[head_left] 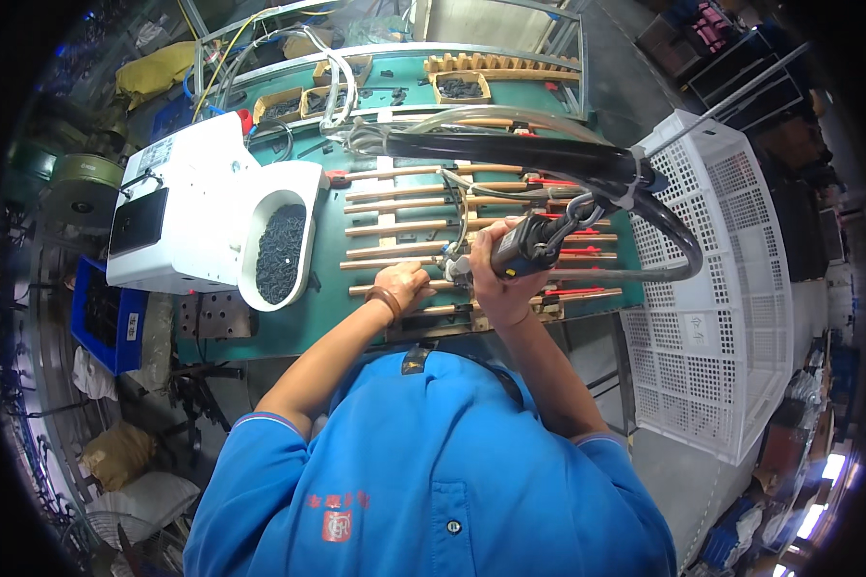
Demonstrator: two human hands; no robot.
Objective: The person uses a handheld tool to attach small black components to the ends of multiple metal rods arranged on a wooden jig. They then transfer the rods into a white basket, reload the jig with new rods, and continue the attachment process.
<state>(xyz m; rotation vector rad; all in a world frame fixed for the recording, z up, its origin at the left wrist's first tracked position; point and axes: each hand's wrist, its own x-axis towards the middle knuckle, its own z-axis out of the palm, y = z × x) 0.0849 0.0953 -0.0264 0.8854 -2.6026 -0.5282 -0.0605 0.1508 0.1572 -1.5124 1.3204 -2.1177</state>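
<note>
My right hand (492,277) is wrapped round a black electric screwdriver (525,247), which hangs from a cable and hoses. A metal head at its left side reaches down among the rods. My left hand (404,283) is closed on a wooden rod (368,288) near the table's front edge; its fingertips are partly hidden. On that wrist is a brown bracelet (383,302). Several more wooden rods (380,230) lie side by side across the green table (329,322), with black fittings and red pieces (587,292) at their right ends.
A white screw feeder (185,207) with a tray of black screws (281,252) stands at left. Black hoses (510,149) arch over the rods. Boxes of black parts (461,88) sit at the back. A white crate (707,317) stands right; a blue bin (106,315) is left.
</note>
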